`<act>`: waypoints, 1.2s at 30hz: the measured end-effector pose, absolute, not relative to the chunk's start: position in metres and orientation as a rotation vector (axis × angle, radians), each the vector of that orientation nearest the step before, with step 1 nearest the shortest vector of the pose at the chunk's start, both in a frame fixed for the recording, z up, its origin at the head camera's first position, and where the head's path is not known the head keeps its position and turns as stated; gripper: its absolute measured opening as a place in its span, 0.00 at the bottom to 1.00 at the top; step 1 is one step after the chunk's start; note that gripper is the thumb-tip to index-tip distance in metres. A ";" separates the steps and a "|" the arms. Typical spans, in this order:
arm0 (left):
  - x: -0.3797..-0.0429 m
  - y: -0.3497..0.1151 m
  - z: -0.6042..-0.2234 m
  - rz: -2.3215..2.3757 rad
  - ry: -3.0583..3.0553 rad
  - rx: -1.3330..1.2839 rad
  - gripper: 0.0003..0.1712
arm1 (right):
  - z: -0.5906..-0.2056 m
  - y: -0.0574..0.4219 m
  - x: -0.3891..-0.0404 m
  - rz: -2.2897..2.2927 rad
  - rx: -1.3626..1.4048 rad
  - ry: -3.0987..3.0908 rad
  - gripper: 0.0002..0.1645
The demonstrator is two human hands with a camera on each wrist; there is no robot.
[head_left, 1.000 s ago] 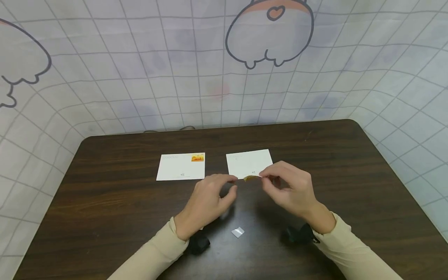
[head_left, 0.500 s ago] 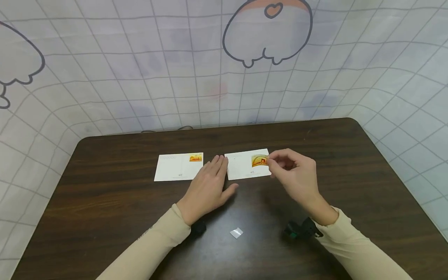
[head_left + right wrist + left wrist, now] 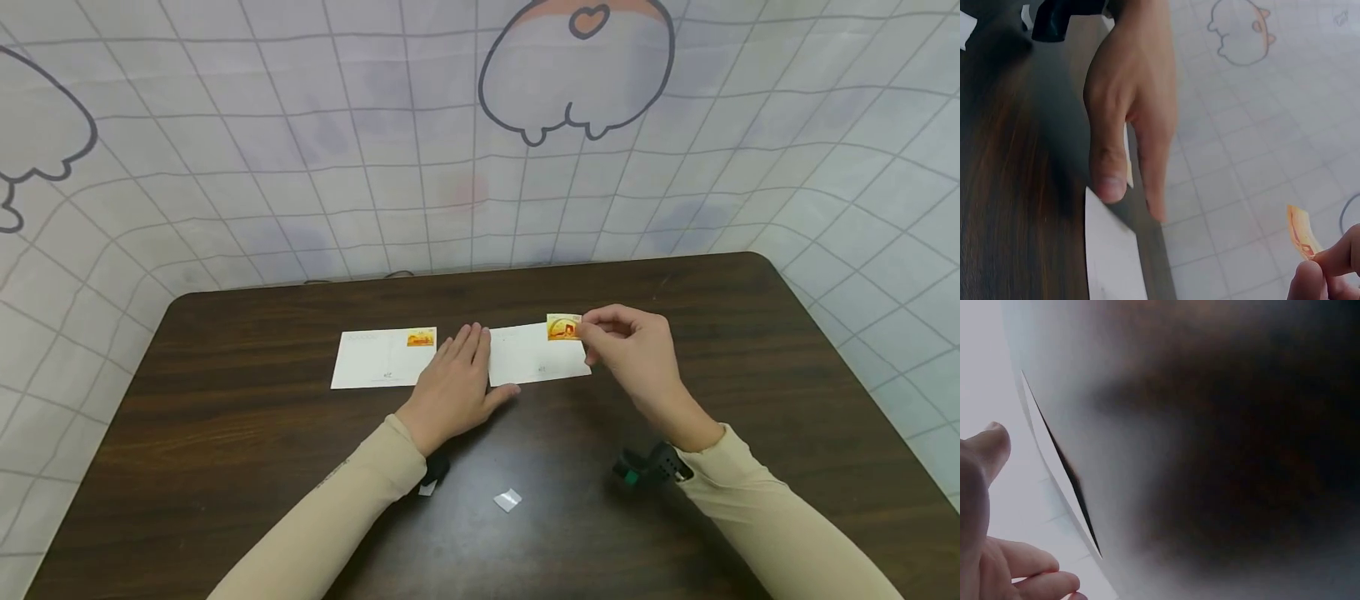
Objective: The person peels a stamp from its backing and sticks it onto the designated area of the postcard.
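My right hand (image 3: 637, 354) pinches an orange and yellow postage stamp (image 3: 562, 327) between thumb and forefinger, over the upper right corner of the right-hand white postcard (image 3: 517, 358). In the right wrist view the stamp (image 3: 1300, 231) looks slightly curved and raised off the card. My left hand (image 3: 453, 383) lies flat with fingers straight at the left edge of that postcard. Left of it lies another white postcard (image 3: 367, 358), with a similar stamp (image 3: 421, 337) at its upper right corner. Part of this card is hidden by the left hand.
A small shiny whitish piece (image 3: 507, 500) lies on the dark wooden table (image 3: 225, 467) between the forearms. Another pale scrap (image 3: 427, 489) shows beside the left wrist. Black wrist devices hang under both sleeves. A white grid-patterned cloth (image 3: 375, 125) stands behind the table.
My left hand has gone from near the stamp to lying flat at the right-hand postcard's left edge. My right hand has carried the stamp up from the card's lower edge to its upper right corner.
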State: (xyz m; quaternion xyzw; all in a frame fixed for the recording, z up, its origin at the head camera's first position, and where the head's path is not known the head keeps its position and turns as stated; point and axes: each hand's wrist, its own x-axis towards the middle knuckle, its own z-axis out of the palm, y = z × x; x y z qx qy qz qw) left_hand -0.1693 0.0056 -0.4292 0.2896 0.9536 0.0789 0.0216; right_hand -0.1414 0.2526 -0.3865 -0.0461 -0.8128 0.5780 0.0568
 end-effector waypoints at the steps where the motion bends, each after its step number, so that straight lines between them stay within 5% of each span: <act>1: -0.170 0.006 -0.430 0.246 2.941 0.883 0.53 | -0.387 0.254 -0.144 1.764 -0.163 -2.476 0.13; 21: -0.175 0.011 -0.429 0.156 2.784 0.807 0.53 | -0.429 0.283 -0.204 1.712 -0.328 -2.721 0.18; 36: -0.173 0.017 -0.425 0.108 2.758 0.784 0.54 | -0.432 0.291 -0.215 1.638 -0.394 -2.902 0.18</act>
